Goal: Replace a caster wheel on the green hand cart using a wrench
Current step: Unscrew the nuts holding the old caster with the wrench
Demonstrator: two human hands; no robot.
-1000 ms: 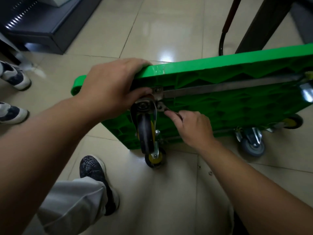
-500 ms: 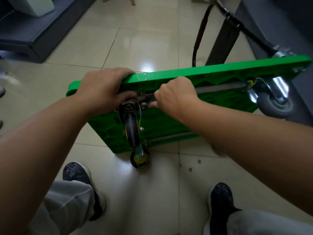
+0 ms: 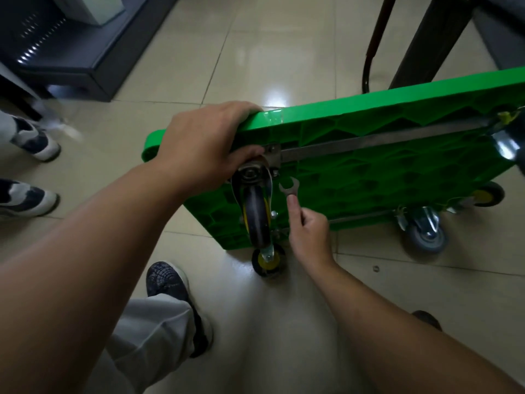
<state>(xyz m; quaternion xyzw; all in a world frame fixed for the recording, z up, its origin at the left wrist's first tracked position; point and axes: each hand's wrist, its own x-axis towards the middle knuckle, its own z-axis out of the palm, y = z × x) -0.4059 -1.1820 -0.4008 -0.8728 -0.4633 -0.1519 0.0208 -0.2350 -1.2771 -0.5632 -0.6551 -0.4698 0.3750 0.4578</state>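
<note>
Trouser leg and dark shoe (image 3: 166, 280) sit nearest, planted on the tiled floor (image 3: 255, 66) just short of the work. Past them the right hand (image 3: 309, 231) has its fingers curled round the shank of the wrench (image 3: 289, 189), whose open end points up and bites on nothing, just beside the mounting plate of the caster wheel (image 3: 257, 217). That wheel, black with a yellow hub, juts toward the camera from the near corner of the green hand cart (image 3: 397, 177), which stands tipped on its long edge. The left hand (image 3: 204, 137) is clamped over the cart's upper rim, thumb pressed by the plate, steadying it. The step looks like seating the wrench on a plate bolt: slide the open end fully onto the flats, square to the bolt, before pulling, and keep the left hand braced so the cart does not rock. Something small, perhaps a nut or washer (image 3: 375, 268), lies on the floor to the right; a grey caster (image 3: 426, 231) rests farther along.
</note>
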